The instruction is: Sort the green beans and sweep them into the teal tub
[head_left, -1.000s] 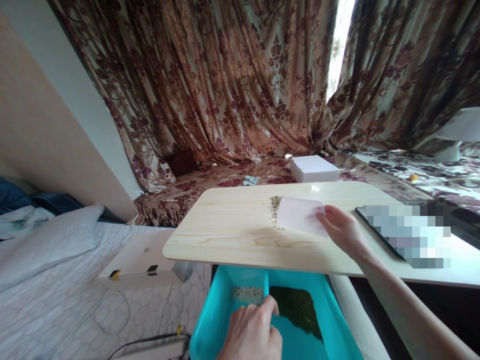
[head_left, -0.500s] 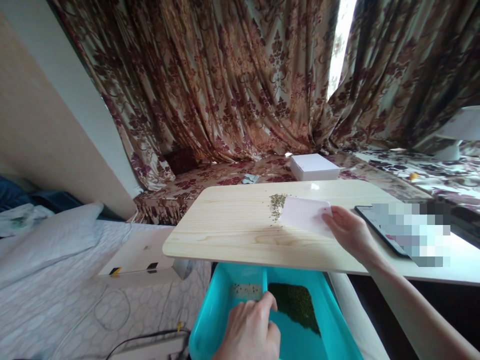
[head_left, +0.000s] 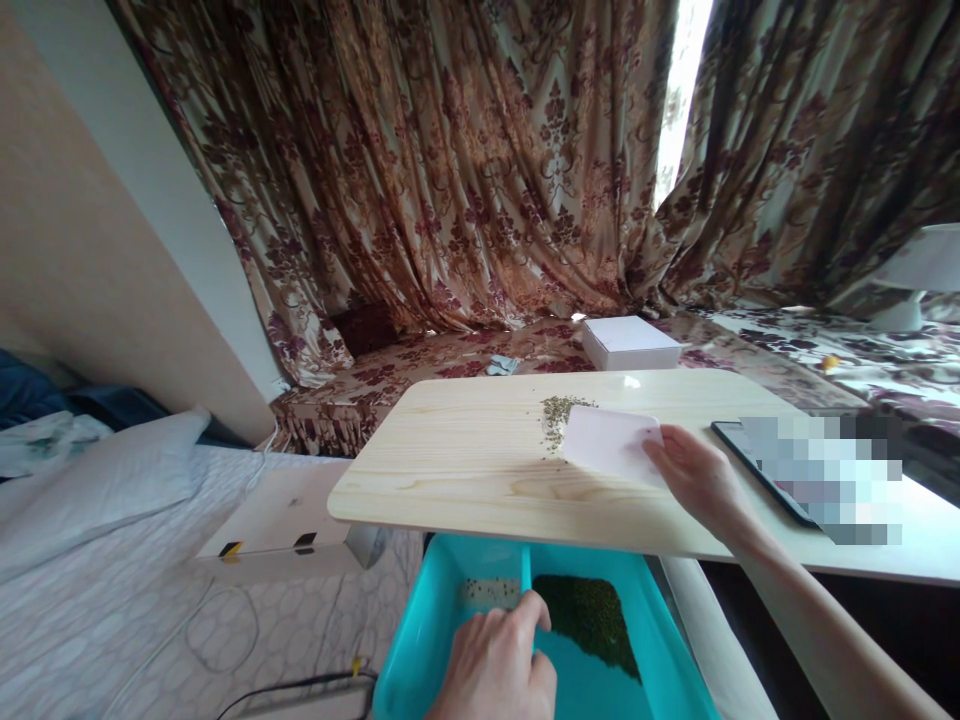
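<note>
My right hand [head_left: 694, 475] grips the right end of a thin white card [head_left: 611, 442] between thumb and fingers, low over the wooden tabletop. Just past the card's left edge lies a scatter of small green beans or seeds [head_left: 556, 415], partly covered by the card. Below the table edge, my left hand [head_left: 499, 655] is closed over the divider [head_left: 526, 568] of a teal plastic bin [head_left: 416, 610]; its fingertips are mostly hidden. Right of the divider is a pile of dark green beans [head_left: 589, 615]. The left compartment has pale grains with dark specks [head_left: 489, 590].
A tablet [head_left: 765, 475], partly blurred, lies on the table [head_left: 450, 470] to the right. Behind the table stands a white box [head_left: 631, 342]. A flat carton [head_left: 277, 510] and cables rest on the bed at left. Patterned curtains hang at the back.
The whole view has shifted slightly, so things sit a little lower in it. Both hands, the card and the scattered beans hold nearly the same places.
</note>
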`<state>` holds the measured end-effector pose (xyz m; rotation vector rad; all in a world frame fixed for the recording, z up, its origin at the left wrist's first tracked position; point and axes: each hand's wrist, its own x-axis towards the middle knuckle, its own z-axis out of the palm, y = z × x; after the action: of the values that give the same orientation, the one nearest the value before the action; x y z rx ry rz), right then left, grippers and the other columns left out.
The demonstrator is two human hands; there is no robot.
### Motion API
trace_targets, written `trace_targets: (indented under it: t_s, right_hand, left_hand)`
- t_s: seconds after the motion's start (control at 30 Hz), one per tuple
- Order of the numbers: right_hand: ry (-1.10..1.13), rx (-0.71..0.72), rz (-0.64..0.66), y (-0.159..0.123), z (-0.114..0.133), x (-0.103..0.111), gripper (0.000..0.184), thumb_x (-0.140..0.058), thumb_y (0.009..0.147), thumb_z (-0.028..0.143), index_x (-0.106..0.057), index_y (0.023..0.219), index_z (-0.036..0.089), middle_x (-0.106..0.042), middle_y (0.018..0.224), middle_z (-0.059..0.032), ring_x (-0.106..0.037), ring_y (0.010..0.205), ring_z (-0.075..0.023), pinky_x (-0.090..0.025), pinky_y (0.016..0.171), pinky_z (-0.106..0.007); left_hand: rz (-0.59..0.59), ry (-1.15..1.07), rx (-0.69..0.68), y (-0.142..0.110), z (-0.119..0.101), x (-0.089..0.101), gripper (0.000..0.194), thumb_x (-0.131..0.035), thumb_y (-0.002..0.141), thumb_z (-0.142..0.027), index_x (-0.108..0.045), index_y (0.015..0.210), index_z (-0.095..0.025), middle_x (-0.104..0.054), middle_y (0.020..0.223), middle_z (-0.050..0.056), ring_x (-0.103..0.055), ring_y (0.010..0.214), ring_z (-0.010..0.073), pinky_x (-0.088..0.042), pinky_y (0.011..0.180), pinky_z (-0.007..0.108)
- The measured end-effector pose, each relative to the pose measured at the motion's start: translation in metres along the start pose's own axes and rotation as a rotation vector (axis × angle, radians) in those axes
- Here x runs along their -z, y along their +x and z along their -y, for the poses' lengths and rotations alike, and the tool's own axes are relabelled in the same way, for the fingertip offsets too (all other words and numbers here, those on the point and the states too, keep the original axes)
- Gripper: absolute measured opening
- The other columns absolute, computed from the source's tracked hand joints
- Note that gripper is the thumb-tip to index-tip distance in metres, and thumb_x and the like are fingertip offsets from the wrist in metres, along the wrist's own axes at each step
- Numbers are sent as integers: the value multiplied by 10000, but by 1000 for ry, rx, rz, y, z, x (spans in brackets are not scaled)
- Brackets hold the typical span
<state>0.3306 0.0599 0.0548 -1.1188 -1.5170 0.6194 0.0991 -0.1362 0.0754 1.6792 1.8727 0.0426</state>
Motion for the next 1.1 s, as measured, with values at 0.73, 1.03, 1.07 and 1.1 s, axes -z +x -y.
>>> trace_targets:
  t_s: [0.73, 1.03, 1.07, 1.1]
  right_hand:
    - [117, 10, 152, 2, 6, -21, 356, -724, 752, 601, -671, 855, 264, -795, 873, -65, -752, 857, -269, -622, 764, -379]
    - [84, -29, 49, -8, 0, 2, 427, -737, 701, 675, -658, 805, 268, -780, 810, -57, -745, 791, -259, -622, 751, -387]
    - [85, -32, 59, -9, -1, 1, 430, -734, 700, 680, -658, 802, 269, -779, 804, -57, -744, 788, -258, -622, 740, -382]
    - [90, -33, 71, -10, -1, 1, 434, -732, 700, 683, -660, 803, 268, -778, 802, -58, -744, 790, -259, -621, 737, -379]
  left_hand:
    - [-41, -16, 14, 1, 8, -1, 423, -433, 845, -178, -626, 1209, -272, -713, 1155, 59, -612, 1146, 251, -416, 1031, 348]
    - [-84, -23, 31, 0, 10, 4, 401, -424, 854, -171, -626, 1184, -275, -721, 1095, 55, -624, 1102, 253, -437, 964, 335]
    - [-82, -23, 36, -1, 10, 4, 400, -425, 855, -170, -626, 1185, -273, -721, 1090, 57, -623, 1102, 255, -437, 962, 339]
    - [-80, -24, 39, -1, 10, 4, 398, -426, 856, -169, -625, 1185, -272, -720, 1089, 57, -621, 1105, 256, -436, 962, 342]
